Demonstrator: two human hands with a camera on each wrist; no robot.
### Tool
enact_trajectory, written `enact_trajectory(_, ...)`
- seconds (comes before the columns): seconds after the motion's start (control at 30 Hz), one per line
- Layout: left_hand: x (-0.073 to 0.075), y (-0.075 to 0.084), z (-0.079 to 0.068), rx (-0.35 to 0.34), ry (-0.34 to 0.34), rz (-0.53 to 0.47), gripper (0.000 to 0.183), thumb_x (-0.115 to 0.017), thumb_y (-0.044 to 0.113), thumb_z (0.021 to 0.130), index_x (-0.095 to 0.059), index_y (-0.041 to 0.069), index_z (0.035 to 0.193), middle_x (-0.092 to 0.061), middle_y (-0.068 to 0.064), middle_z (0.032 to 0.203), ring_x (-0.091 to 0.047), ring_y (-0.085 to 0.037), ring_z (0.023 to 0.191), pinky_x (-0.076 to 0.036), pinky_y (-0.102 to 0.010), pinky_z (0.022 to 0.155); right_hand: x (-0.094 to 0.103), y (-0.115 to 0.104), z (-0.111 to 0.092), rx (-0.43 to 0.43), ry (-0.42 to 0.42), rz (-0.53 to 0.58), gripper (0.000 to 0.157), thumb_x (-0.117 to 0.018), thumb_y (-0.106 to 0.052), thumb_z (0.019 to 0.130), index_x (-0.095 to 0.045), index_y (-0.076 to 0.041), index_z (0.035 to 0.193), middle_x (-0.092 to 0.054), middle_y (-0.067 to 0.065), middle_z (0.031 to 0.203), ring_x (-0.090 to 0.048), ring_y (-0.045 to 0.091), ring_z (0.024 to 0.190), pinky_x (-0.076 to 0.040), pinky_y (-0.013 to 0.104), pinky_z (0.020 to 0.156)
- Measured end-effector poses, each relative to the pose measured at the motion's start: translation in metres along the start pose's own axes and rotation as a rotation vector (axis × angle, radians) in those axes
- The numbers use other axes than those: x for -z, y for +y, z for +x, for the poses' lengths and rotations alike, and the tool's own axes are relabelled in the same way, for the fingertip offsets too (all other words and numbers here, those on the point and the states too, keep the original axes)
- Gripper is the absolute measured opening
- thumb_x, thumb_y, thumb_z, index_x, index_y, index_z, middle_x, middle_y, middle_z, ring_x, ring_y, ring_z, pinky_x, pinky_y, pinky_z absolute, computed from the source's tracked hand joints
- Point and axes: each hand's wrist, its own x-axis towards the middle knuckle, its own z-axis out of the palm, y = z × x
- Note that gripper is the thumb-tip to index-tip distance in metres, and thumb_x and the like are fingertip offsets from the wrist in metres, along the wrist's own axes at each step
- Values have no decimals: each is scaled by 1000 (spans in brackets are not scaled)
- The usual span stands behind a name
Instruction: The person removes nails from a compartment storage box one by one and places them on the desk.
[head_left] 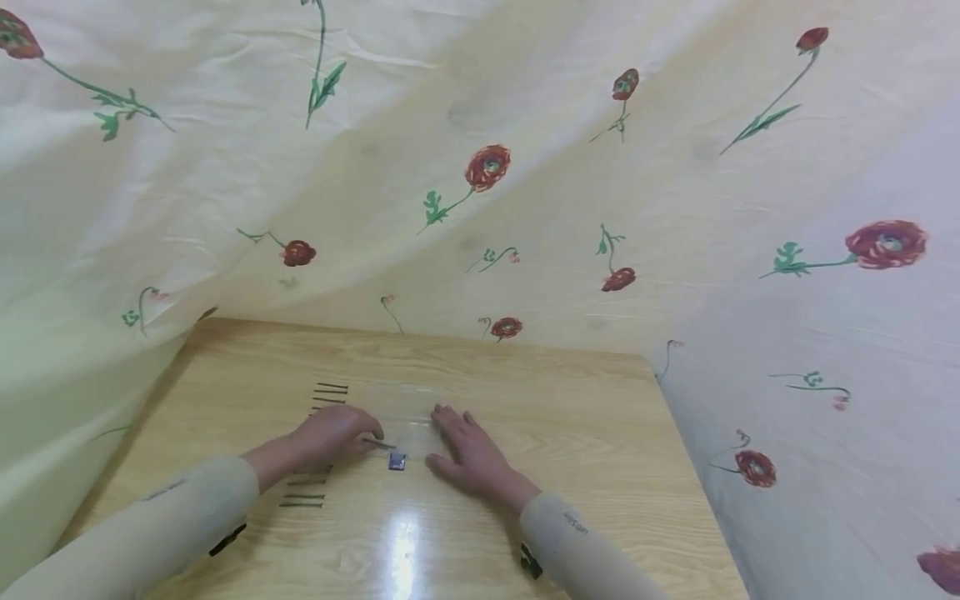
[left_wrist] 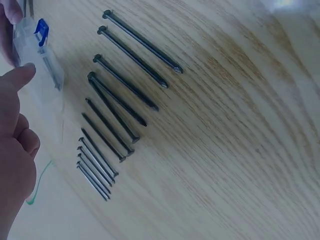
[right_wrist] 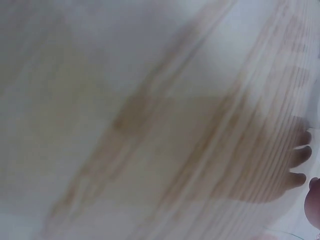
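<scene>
In the head view my left hand (head_left: 337,435) pinches a nail (head_left: 380,443) between thumb and fingers. The nail slants over the near part of a clear plastic box (head_left: 411,433). A blue latch (head_left: 397,461) marks the box's near side. My right hand (head_left: 476,458) lies with fingers extended at the box's right edge. From the left wrist, the box (left_wrist: 37,92), its blue latch (left_wrist: 42,32) and a nail by the clear wall (left_wrist: 50,70) appear beyond the left thumb (left_wrist: 22,75). The right wrist view has only fingertips (right_wrist: 300,156) at its edge.
Several dark nails (left_wrist: 125,82) of graded sizes lie in a row on the wooden table (head_left: 570,450), left of the box and partly under the left forearm. A flowered cloth (head_left: 547,192) hangs behind the table and along both sides.
</scene>
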Motion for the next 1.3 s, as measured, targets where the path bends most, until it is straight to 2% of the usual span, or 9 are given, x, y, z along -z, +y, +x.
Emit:
enact_trajectory(0.1,-2,-3,3,-51,-16,24,10,-82,16,95,-83,16,105,-81,2,106,-77,-17,98,-64,-40,88,1,-1,0,4,-6,-10,80,-54,-57,107,-30,-10,168,-26,6,176,-27,24,161,-15,49,133)
enact_trajectory(0.3,-3,-7,9,-102,-41,43,10,-83,17,93,-84,19,103,-81,6,102,-76,-13,95,-63,-38,88,5,-5,-1,2,-11,-2,79,-55,-54,107,-31,-9,168,-28,8,175,-28,25,161,-17,50,132)
enact_trajectory(0.53,-10,-8,14,-176,-47,148,10,-84,18,92,-83,21,101,-80,8,96,-74,-9,89,-63,-30,83,3,-5,-1,8,-3,-16,79,-55,-54,108,-31,-8,168,-27,8,175,-28,25,161,-18,50,132)
enact_trajectory(0.77,-12,-2,21,-199,-39,257,5,-80,15,94,-80,20,94,-78,6,89,-72,-7,78,-61,-23,73,2,-5,-1,1,3,-18,79,-55,-54,107,-31,-9,168,-28,7,175,-29,25,161,-18,50,132)
enact_trajectory(1.0,-14,3,23,-189,-76,293,8,-75,21,100,-75,16,94,-75,3,85,-70,-9,71,-61,-24,68,-1,-3,-1,-6,0,-25,81,-55,-56,107,-30,-10,168,-27,6,176,-27,23,161,-17,49,132)
enact_trajectory(1.3,-14,3,20,-219,-93,354,15,-69,21,104,-65,14,91,-60,5,74,-52,-7,56,-52,-21,55,0,-3,0,-2,1,-22,80,-55,-55,107,-31,-10,168,-27,5,176,-29,23,161,-18,49,132)
